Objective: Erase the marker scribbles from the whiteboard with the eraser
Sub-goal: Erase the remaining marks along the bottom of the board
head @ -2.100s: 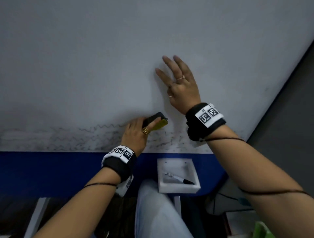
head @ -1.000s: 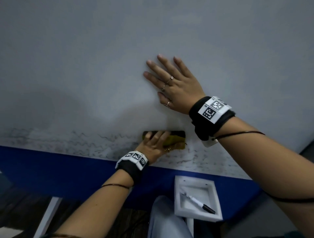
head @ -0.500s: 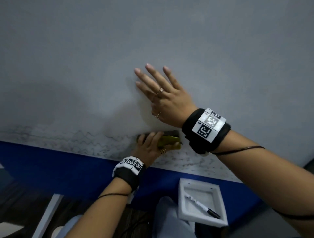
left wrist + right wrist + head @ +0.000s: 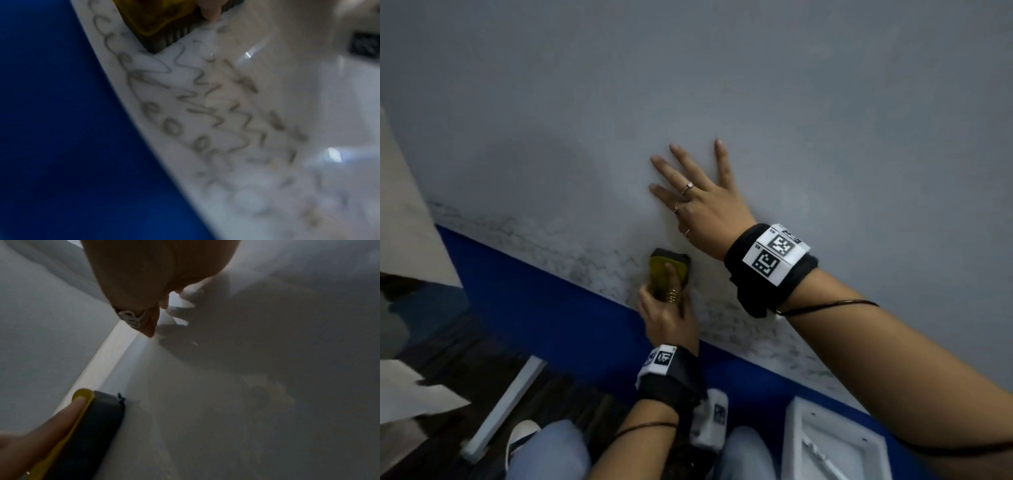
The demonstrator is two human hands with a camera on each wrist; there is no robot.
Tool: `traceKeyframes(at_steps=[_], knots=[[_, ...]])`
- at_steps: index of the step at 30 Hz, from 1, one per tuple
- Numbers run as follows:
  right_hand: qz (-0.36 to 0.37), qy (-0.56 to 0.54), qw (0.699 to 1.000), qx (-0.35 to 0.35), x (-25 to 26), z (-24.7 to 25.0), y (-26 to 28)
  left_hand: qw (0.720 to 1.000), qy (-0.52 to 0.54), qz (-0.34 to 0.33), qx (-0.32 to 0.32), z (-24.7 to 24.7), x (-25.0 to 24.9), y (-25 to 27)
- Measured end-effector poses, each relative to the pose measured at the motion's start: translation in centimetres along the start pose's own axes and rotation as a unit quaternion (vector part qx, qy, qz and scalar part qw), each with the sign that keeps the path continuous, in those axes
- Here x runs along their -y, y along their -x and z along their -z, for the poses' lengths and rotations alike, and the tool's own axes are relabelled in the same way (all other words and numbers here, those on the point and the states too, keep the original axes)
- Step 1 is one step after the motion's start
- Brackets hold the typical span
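Fills nearly the whole head view: whiteboard, grey-white, bordered along its lower edge by a blue frame. Runs in a band just above that lower edge: marker scribbles, wavy lines and loops, smudged in places, sharper in the left wrist view. Sits below the frame, toward the lower right: white tray; contents too blurred to tell. Lies flat on the bare board above the scribble band: right hand, fingers straight and spread apart, several rings on them, tagged black band at the wrist. Reaches up from below the lower edge: left hand, likewise banded, fingers clamped on the eraser, one finger laid along its yellow back, thumb at its side. Pressed to the board inside the scribble band, just below the right hand: that eraser, yellow top and dark felt pad, felt face touching the surface.
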State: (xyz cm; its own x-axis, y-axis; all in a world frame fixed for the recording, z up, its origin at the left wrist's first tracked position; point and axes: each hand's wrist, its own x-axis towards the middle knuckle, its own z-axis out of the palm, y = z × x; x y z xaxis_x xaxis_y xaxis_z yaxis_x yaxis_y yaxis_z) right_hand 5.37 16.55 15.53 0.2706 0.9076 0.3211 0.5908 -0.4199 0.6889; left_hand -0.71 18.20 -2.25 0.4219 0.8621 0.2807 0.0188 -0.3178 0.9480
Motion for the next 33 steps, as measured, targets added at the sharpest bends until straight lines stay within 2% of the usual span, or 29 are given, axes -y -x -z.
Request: traceKeyframes(at_steps=[2,4,6,7,10,12,14,16,18,20,22,23,25,28,31,33], knots=[[-0.017,0.019,1.0,0.0,0.4,-0.7,-0.2,0.998,-0.033,0.025,0.052,1.4,1.3,-1.7],[-0.023,0.023,0.999,-0.015,0.6,-1.5,-0.3,0.997,-0.048,0.011,0.059,3.1,3.6,-4.8],[-0.024,0.008,0.999,-0.044,0.7,-1.9,-0.3,0.998,-0.045,-0.049,0.003,4.3,5.8,-8.0],[-0.026,0.001,0.998,-0.06,0.8,-2.0,-0.3,0.996,-0.057,-0.058,-0.026,4.4,6.8,-9.4],[-0.036,-0.012,0.996,-0.081,1.7,-2.1,-1.0,0.993,-0.077,0.007,-0.092,3.7,6.9,-11.1],[-0.031,-0.011,0.996,-0.082,2.5,-1.7,-1.8,0.993,-0.065,0.028,-0.096,2.9,5.6,-10.3],[0.006,-0.026,0.998,-0.058,3.7,-0.6,-3.7,0.997,-0.031,0.046,-0.059,2.6,4.6,-8.7],[0.049,-0.055,0.997,0.01,5.1,0.4,-6.1,1.0,-0.009,-0.005,-0.022,3.2,4.5,-7.3],[0.069,-0.075,0.994,0.041,6.3,0.6,-8.4,0.998,-0.017,-0.054,0.014,4.6,5.3,-8.1],[0.078,-0.077,0.993,0.048,7.3,0.3,-9.9,0.999,-0.021,-0.024,-0.004,6.0,7.1,-11.3],[0.071,-0.074,0.993,0.06,7.8,-0.1,-10.6,0.996,0.024,0.063,-0.06,7.4,9.2,-15.8],[0.071,-0.068,0.993,0.07,8.0,-0.1,-10.7,0.993,0.035,0.085,-0.074,8.1,9.8,-17.7],[0.074,-0.074,0.992,0.074,8.3,0.1,-10.7,0.994,0.011,0.069,-0.089,8.6,10.4,-19.7],[0.06,-0.109,0.99,0.072,9.0,0.8,-11.3,0.994,-0.007,0.047,-0.096,7.9,10.1,-18.5],[0.058,-0.144,0.985,0.081,10.5,1.0,-13.2,0.996,-0.067,-0.027,-0.051,8.1,10.5,-16.9],[0.066,-0.143,0.982,0.102,11.7,0.7,-14.6,0.998,-0.049,-0.022,-0.044,9.4,11.2,-18.4]])
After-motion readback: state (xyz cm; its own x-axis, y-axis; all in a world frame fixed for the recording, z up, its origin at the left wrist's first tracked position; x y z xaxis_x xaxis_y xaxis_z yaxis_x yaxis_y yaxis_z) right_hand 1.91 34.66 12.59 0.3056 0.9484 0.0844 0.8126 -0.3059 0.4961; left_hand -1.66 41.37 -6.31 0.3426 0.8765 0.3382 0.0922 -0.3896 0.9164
